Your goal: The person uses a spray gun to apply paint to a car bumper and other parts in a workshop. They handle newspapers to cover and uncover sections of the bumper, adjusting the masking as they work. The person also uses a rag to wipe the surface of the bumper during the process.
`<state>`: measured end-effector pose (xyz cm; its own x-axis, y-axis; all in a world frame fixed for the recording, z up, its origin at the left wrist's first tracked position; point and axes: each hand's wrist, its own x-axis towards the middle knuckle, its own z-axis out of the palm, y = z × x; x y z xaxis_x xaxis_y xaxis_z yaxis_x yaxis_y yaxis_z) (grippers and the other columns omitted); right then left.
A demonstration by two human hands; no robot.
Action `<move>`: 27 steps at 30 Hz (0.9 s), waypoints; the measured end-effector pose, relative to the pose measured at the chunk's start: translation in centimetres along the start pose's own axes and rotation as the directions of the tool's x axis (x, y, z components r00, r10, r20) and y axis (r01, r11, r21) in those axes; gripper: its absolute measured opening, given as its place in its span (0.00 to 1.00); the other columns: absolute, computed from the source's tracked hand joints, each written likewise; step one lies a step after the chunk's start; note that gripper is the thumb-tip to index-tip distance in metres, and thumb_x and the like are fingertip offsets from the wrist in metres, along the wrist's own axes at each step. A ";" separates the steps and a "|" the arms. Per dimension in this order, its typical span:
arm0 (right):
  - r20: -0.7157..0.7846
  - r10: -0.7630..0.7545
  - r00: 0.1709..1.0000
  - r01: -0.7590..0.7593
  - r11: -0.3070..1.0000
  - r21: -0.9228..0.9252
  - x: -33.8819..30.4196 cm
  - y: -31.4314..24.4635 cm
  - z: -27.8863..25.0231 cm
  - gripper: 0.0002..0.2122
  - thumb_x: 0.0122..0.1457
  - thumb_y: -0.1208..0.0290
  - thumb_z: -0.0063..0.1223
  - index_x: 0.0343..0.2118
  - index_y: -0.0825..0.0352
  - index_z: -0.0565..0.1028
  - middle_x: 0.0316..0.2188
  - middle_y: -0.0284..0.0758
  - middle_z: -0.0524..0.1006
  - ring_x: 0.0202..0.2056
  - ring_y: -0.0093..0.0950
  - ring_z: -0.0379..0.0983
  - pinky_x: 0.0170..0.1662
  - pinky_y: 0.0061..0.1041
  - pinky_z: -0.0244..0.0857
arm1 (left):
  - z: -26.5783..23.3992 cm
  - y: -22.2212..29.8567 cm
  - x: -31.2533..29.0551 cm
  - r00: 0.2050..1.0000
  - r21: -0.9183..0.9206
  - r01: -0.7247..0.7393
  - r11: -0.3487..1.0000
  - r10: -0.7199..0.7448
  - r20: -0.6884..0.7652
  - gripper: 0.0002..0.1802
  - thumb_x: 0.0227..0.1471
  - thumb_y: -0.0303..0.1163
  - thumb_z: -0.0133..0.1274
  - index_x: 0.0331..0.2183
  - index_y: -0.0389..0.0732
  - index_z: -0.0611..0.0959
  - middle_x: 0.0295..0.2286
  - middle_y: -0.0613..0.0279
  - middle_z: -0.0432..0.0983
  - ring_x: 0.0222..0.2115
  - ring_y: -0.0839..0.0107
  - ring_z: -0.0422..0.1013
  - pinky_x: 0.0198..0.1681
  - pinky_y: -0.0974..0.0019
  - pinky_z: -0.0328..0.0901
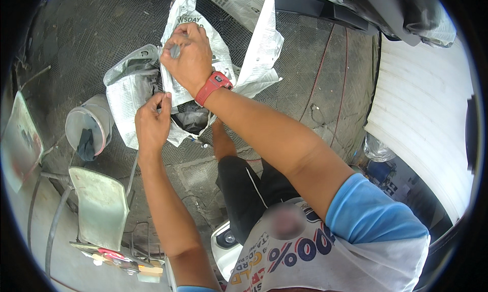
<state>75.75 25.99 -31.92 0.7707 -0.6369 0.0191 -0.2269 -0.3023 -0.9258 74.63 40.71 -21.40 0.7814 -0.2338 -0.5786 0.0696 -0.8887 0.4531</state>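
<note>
Newspaper sheets hang and drape around a dark piece whose kind I cannot make out, as the paper hides most of it. My left hand pinches the paper's edge between thumb and fingers, beside the gap where the dark piece shows. Farther off and a little to the right, my right hand is closed with bent fingers at another newspaper edge. A red wristwatch sits on my right wrist. The right fingertips partly hide the paper beneath them.
A whitish bucket with a dark cloth stands at the left, near pale chair seats. Red lines cross the textured floor. Dark vehicle-like panels reach in at the upper right, above a white corrugated sheet.
</note>
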 end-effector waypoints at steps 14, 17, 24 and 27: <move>0.287 0.058 0.956 -0.064 0.998 0.012 -3.2 1.4 3.8 0.04 0.47 0.74 0.67 0.24 0.60 0.81 0.39 0.31 0.79 0.43 0.37 0.78 0.49 0.42 0.70 | 2.0 -3.9 -1.5 0.991 -0.063 0.125 0.990 -0.128 -0.045 0.17 0.68 0.36 0.58 0.31 0.33 0.83 0.18 0.58 0.70 0.19 0.73 0.61 0.25 0.62 0.59; 0.350 0.128 0.928 -0.138 0.990 0.004 -3.8 1.3 4.1 0.03 0.48 0.74 0.67 0.24 0.60 0.81 0.39 0.32 0.80 0.42 0.37 0.79 0.47 0.42 0.72 | 2.2 -3.8 -1.9 0.984 -0.084 0.172 0.982 -0.175 -0.041 0.17 0.68 0.36 0.57 0.30 0.32 0.82 0.18 0.58 0.69 0.20 0.73 0.60 0.25 0.62 0.59; 0.553 0.183 0.813 -0.187 0.981 -0.049 -4.7 1.1 3.8 0.07 0.55 0.70 0.64 0.35 0.65 0.83 0.46 0.35 0.81 0.46 0.40 0.80 0.52 0.40 0.74 | 3.1 -5.7 -2.4 0.976 -0.095 0.188 0.978 -0.197 -0.095 0.16 0.69 0.35 0.57 0.32 0.32 0.84 0.18 0.60 0.69 0.20 0.74 0.60 0.25 0.63 0.58; 0.585 0.164 0.795 -0.172 0.984 -0.042 -5.0 1.4 3.8 0.09 0.56 0.69 0.64 0.38 0.66 0.84 0.49 0.38 0.80 0.49 0.42 0.79 0.55 0.41 0.73 | 3.4 -6.0 -2.6 0.969 -0.185 0.205 0.961 -0.225 -0.099 0.16 0.71 0.34 0.55 0.33 0.31 0.83 0.21 0.69 0.68 0.24 0.79 0.59 0.27 0.67 0.55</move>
<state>73.83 31.45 -34.80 0.9233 -0.1410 -0.3573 -0.3809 -0.2171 -0.8988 70.06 45.36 -24.94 0.8030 0.0127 -0.5959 0.3415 -0.8292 0.4425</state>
